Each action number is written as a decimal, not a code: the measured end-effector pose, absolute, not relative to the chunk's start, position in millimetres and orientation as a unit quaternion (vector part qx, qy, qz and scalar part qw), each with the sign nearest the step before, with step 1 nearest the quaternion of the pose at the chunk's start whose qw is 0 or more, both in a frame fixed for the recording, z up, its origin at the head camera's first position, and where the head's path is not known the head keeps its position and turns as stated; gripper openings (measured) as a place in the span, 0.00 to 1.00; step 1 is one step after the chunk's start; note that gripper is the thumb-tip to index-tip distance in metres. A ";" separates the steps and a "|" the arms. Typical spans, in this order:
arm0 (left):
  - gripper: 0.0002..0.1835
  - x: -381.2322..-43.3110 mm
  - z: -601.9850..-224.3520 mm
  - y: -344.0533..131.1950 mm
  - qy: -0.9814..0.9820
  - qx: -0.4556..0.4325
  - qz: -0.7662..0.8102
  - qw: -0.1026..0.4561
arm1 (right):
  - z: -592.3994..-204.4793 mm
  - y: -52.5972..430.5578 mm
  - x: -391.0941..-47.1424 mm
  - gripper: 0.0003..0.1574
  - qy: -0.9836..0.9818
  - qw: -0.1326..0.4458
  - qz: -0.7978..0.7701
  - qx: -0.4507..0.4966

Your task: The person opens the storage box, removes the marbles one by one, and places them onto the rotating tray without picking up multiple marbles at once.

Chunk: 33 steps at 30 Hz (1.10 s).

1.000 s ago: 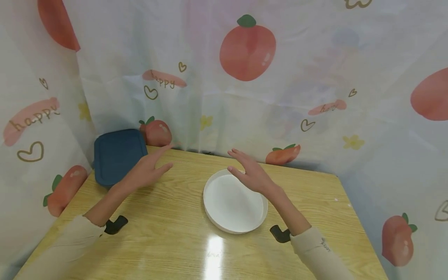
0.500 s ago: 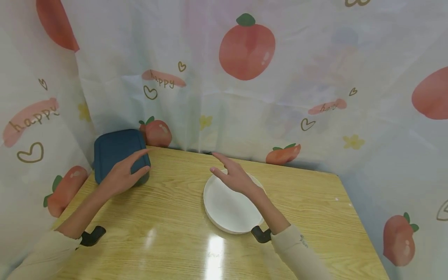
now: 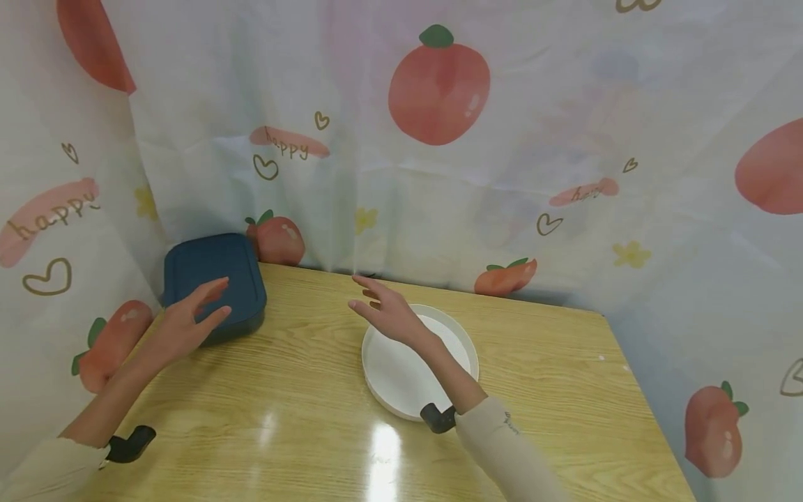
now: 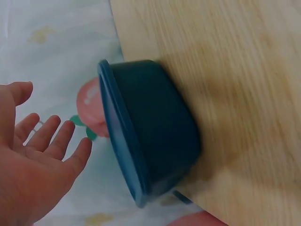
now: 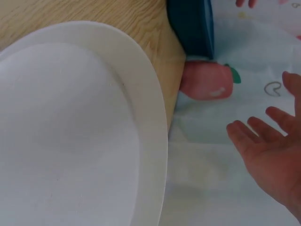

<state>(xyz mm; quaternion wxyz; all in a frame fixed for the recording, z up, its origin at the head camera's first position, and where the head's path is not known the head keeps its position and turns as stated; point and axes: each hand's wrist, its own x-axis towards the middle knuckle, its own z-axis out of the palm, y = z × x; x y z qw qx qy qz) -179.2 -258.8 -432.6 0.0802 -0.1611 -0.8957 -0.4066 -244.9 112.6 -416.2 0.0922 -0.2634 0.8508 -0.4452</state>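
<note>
Head view: a blue box [image 3: 213, 261] sits at the desk's [image 3: 307, 411] far-left corner, below the left grip [image 3: 183, 328], nearer than the right grip [image 3: 390, 314] over the white plate [image 3: 401, 369], both relaxed and empty.

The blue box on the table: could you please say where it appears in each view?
Head: blue box left of centre, partly hidden by the left hand.
Left wrist: blue box at centre, lid facing left.
Right wrist: blue box at top, right of centre, cut off.
Shared landmark: wooden table.
</note>
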 end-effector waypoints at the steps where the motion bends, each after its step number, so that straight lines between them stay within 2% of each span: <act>1: 0.32 -178.3 -433.2 -261.7 -0.894 -0.157 -0.412 0.076 | -416.6 109.7 -245.9 0.37 0.850 0.094 -0.447 -0.263; 10: 0.35 -174.7 -434.6 -282.0 -0.892 -0.108 -0.437 0.045 | -421.4 83.9 -254.8 0.36 0.838 0.110 -0.472 -0.252; 23: 0.35 -171.3 -436.8 -298.0 -0.898 -0.057 -0.433 0.056 | -430.7 40.6 -262.8 0.36 0.825 0.123 -0.485 -0.262; 33: 0.38 -171.6 -434.4 -305.5 -0.899 -0.030 -0.435 0.033 | -441.6 19.2 -268.7 0.36 0.813 0.127 -0.510 -0.250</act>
